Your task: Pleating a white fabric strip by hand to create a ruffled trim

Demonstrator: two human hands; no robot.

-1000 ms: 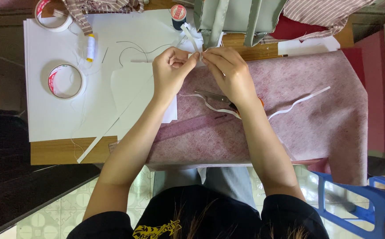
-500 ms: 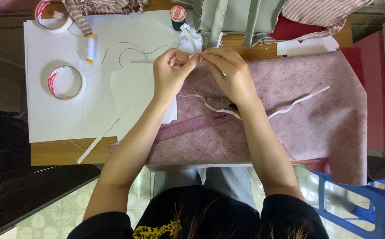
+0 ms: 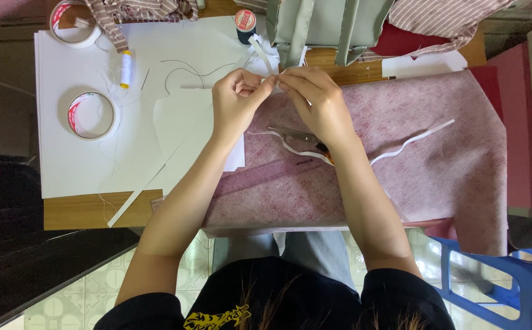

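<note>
My left hand (image 3: 236, 101) and my right hand (image 3: 313, 98) meet fingertip to fingertip above the pink patterned fabric (image 3: 425, 165). Both pinch a narrow white strip (image 3: 263, 54) that rises from the pinch toward the top of the view. Under my right wrist lie scissors (image 3: 299, 135) and another curling white strip (image 3: 409, 142) on the fabric. A white paper cut-out (image 3: 183, 122) lies beneath my left hand.
Large white sheet (image 3: 76, 165) covers the wooden table (image 3: 83, 211). Two tape rolls (image 3: 92, 115) (image 3: 73, 27), a yellow thread spool (image 3: 125, 68) and a dark spool (image 3: 244, 24) lie on it. A grey-green bag (image 3: 327, 27), striped cloth (image 3: 449, 15), blue stool (image 3: 498, 287) at lower right.
</note>
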